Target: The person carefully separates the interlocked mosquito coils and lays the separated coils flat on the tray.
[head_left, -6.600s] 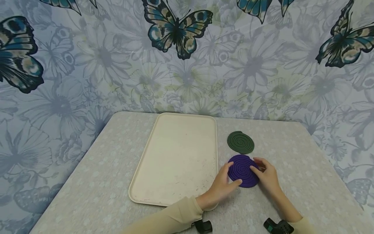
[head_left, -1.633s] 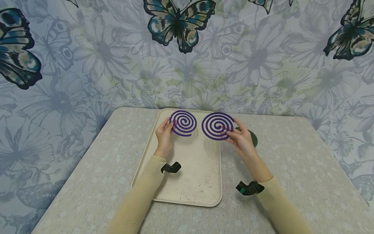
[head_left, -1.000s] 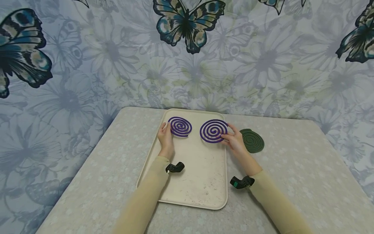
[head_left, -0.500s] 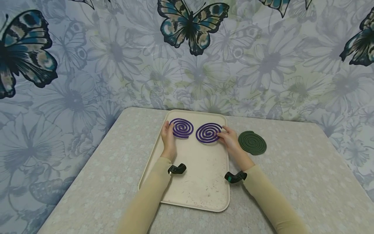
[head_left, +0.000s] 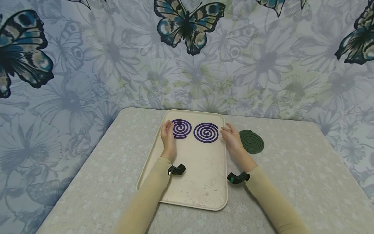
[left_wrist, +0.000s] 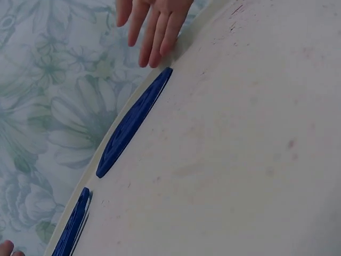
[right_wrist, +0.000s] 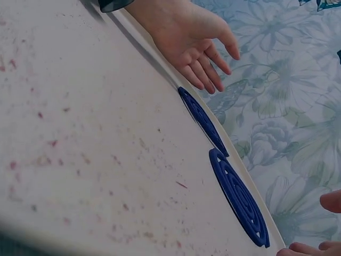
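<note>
Two purple mosquito coils, thin flat spirals with gaps between their turns, lie side by side at the far end of the cream tray (head_left: 193, 172). My left hand (head_left: 168, 139) stands by the left coil (head_left: 180, 128), its fingers fairly straight and overlapping that coil's left edge in the head view. My right hand (head_left: 232, 141) is just right of the right coil (head_left: 206, 132), fingers loose, with a small gap to it. In the right wrist view both coils lie along the tray's rim, the left hand (right_wrist: 189, 45) beyond them. The left wrist view shows the right hand (left_wrist: 157, 24) with fingers extended.
A dark green coil (head_left: 252, 142), its turns tightly nested, lies on the patterned tablecloth (head_left: 292, 169) right of the tray. Small dark specks dot the tray. A butterfly-and-flower backdrop (head_left: 187, 81) hangs behind the table's far edge.
The single tight purple coil lifted from the tablecloth has become two separate coils. Both have been lowered onto the tray, and the right hand has let go and drawn slightly right.
</note>
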Tool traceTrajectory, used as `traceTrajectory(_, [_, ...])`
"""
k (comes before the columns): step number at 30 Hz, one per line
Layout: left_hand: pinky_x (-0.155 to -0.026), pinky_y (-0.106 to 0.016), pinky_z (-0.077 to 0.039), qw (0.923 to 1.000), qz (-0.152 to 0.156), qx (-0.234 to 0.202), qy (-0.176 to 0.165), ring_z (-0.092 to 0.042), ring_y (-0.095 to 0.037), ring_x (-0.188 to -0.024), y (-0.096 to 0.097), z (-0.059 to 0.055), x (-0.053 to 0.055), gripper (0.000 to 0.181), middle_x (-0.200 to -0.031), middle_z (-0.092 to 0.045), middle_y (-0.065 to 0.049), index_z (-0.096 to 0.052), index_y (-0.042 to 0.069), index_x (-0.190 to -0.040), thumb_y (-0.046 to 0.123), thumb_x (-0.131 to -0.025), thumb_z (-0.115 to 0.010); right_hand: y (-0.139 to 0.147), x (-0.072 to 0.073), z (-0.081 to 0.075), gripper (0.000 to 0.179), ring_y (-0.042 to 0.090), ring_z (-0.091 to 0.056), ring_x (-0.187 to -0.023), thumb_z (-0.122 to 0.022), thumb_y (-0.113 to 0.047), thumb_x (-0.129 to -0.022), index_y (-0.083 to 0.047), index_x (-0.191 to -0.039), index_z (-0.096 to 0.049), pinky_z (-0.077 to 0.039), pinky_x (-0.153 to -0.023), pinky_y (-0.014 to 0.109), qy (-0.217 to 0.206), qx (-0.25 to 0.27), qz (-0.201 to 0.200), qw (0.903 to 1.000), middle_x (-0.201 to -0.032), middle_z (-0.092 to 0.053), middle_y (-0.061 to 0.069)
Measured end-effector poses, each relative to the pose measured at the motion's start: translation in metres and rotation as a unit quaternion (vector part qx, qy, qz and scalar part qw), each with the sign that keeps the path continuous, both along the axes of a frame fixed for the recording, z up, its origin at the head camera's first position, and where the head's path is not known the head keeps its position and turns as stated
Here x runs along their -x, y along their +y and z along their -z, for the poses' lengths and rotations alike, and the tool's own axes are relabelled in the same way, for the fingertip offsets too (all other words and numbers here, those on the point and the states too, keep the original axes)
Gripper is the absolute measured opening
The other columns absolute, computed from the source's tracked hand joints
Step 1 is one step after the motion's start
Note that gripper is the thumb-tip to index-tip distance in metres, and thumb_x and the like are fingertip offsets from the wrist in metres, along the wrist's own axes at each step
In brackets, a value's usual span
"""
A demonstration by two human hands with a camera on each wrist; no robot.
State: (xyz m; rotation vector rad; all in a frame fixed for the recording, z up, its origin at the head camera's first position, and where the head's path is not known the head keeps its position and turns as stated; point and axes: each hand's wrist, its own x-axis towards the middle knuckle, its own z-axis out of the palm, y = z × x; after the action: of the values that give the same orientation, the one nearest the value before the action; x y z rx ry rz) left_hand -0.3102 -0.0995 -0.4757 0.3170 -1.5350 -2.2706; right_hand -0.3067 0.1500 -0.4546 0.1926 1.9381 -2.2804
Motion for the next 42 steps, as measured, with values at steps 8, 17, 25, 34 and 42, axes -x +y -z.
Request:
traceTrajectory(8, [-0.103, -0.046, -0.045, 0.9989, 0.024, 0.041, -0.002, -0.057, -0.028, -0.112, 0.047, -0.009, -0.007, 0.029, -0.121, -0.06, -0.024, -0.054, -0.008, -0.119, 0.009, -0.095, -0.052, 0.036, -0.011, -0.004, 0.067, 0.03, -0.042, -0.135, -0.052, -0.009, -0.097, -0.007, -0.152, -0.016, -0.037, -0.114, 0.036, 0.02, -0.044, 0.027, 0.9985, -0.148, -0.039, 0.023])
traceTrajectory(17, [-0.097, -0.04, -0.052, 0.9914, 0.127, 0.032, 0.002, -0.065, -0.023, -0.098, 0.127, -0.013, -0.024, 0.027, -0.117, -0.06, -0.031, -0.054, -0.011, -0.117, 0.005, -0.095, -0.051, 0.093, -0.02, 0.007, 0.058, 0.006, -0.058, -0.106, -0.055, -0.016, -0.096, -0.006, -0.148, -0.03, -0.049, -0.089, 0.014, 0.034, -0.092, 0.109, 0.9892, -0.098, -0.063, -0.017])
traceTrajectory(25, [-0.112, -0.043, -0.039, 0.9637, 0.254, 0.063, -0.052, -0.051, -0.029, -0.126, 0.183, -0.011, -0.036, 0.047, -0.134, -0.053, -0.02, -0.047, -0.001, -0.133, 0.026, -0.095, -0.052, 0.124, -0.023, 0.016, 0.053, 0.012, -0.054, -0.115, -0.049, -0.013, -0.098, -0.01, -0.148, -0.032, -0.044, -0.099, 0.02, 0.025, -0.094, 0.183, 0.9783, -0.124, -0.061, 0.002])
traceTrajectory(34, [-0.121, -0.046, -0.02, 0.9319, 0.332, 0.113, -0.094, -0.023, -0.026, -0.146, 0.209, -0.003, -0.045, 0.061, -0.156, -0.028, -0.009, -0.032, 0.01, -0.147, 0.042, -0.096, -0.043, 0.124, -0.031, 0.021, 0.043, 0.037, -0.053, -0.122, -0.047, -0.008, -0.096, 0.005, -0.137, -0.045, -0.045, -0.103, 0.045, 0.052, -0.316, 0.188, 0.9283, -0.131, -0.055, 0.028])
traceTrajectory(42, [-0.121, -0.044, -0.021, 0.9379, 0.338, -0.008, -0.08, -0.024, -0.033, -0.144, 0.209, -0.001, -0.041, 0.057, -0.152, -0.031, -0.018, -0.033, -0.002, -0.142, 0.033, -0.098, -0.04, 0.127, -0.03, 0.026, 0.039, 0.018, -0.056, -0.1, -0.055, -0.008, -0.093, 0.003, -0.131, -0.052, -0.039, -0.075, 0.008, 0.053, -0.313, 0.203, 0.9264, -0.122, -0.059, 0.023])
